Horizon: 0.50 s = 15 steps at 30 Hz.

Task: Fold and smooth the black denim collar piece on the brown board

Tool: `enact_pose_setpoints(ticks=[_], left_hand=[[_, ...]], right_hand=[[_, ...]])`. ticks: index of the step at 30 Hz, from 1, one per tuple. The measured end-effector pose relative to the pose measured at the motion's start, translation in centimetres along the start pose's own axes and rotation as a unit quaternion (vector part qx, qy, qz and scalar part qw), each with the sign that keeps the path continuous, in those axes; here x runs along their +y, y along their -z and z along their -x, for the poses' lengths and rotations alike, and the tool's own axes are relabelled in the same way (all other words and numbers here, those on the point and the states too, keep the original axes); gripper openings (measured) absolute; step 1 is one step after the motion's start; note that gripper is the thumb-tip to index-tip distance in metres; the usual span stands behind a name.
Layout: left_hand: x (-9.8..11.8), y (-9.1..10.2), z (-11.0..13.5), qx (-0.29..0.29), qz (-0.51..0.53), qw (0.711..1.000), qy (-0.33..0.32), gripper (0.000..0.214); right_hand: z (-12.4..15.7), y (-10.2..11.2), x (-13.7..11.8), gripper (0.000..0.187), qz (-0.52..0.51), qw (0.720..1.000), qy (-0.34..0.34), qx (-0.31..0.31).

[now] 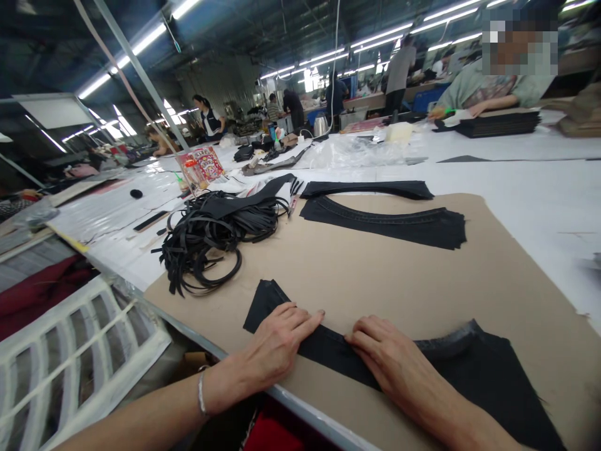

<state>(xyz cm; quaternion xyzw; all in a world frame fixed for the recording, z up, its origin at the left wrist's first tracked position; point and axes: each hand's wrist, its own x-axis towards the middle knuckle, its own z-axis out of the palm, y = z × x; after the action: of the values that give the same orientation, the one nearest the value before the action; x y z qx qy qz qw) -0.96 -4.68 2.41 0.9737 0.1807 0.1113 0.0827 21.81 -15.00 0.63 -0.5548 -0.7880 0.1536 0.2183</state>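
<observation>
A curved piece of black fabric lies on a brown cardboard sheet at the table's near edge. My left hand rests flat on its left part, fingers stretched out and pressing the cloth. My right hand lies beside it, fingers extended down onto the same piece, close to the left fingertips. Neither hand grips anything. A silver bracelet sits on my left wrist.
A tangle of black straps lies to the left on the table. More curved black fabric pieces lie farther back. A white plastic crate stands at the lower left. A person works at a stack of black sheets across the table; others stand in the background.
</observation>
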Motion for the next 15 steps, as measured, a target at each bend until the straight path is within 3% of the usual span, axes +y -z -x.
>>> enact_pose_setpoints(ticks=[3, 7, 11, 15], left_hand=[[1.7, -0.5, -1.0, 0.042, 0.005, 0.999, 0.032, 0.043], [3.4, -1.6, -1.5, 0.014, 0.034, 0.999, 0.013, 0.044], [3.8, -1.6, -0.7, 0.001, 0.03, 1.0, -0.008, 0.04], [3.9, -1.6, 0.4, 0.005, 0.013, 1.0, 0.015, 0.042]], right_hand=[[0.0, 0.0, -0.3, 0.024, 0.02, 1.0, -0.003, 0.009], [0.1, -0.3, -0.2, 0.022, 0.042, 0.999, 0.01, 0.022], [0.4, -1.3, 0.4, 0.024, 0.076, 0.995, 0.044, 0.048], [0.7, -1.9, 0.8, 0.036, 0.131, 0.982, 0.092, 0.103]])
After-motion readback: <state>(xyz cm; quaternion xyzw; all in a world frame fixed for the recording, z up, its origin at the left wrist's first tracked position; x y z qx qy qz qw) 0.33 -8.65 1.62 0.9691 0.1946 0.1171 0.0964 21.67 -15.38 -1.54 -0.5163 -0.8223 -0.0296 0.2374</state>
